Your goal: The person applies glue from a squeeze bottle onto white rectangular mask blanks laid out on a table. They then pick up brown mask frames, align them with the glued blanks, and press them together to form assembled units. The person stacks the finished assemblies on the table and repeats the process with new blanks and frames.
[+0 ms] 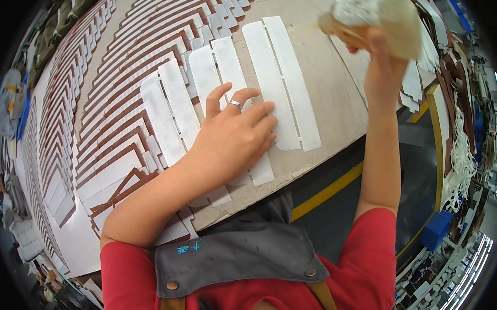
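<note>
My left hand (236,129), a ring on one finger, lies with its fingers apart on a flat white slotted panel (204,61) and covers its middle. Just right of that hand, another white panel (271,81) lies flat, split lengthwise by a narrow slit. A third such panel (170,110) sits to the left, close to my forearm. Raised over the far right of the table, my right hand (382,69) grips a pale yellowish, blocky object (401,28) with a whitish end. Motion blur hides what kind of object it is.
Long overlapping rows of white pieces with brown edges (147,51) cover the left of the table (339,112). Brown strips (456,86) and a bundle of white cords (459,164) hang at the right. A blue bin (436,229) stands below them.
</note>
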